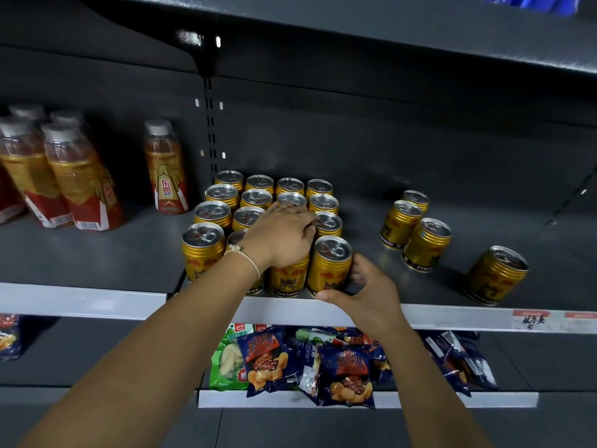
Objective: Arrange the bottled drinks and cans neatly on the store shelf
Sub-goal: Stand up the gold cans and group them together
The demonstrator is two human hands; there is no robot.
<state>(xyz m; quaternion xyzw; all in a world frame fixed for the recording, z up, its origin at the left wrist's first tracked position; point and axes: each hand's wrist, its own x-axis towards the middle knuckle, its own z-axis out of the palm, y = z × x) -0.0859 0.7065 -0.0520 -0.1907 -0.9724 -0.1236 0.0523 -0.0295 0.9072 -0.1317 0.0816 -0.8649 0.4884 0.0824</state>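
Several gold cans stand in a tight block (258, 202) on the dark shelf (97, 253). My left hand (281, 236) lies over the tops of the cans in the third column, fingers curved over a front can (287, 279). My right hand (368, 286) wraps thumb and fingers around the front right can (329, 266) of the block, at the shelf's front edge. Three loose gold cans (416, 231) stand apart to the right. A further can (496, 274) stands alone at far right.
Orange drink bottles (55, 176) with white caps are grouped at the left, and one bottle (166, 166) stands alone beside the can block. Snack bags (323, 363) lie on the shelf below. A white price rail (80, 300) runs along the front.
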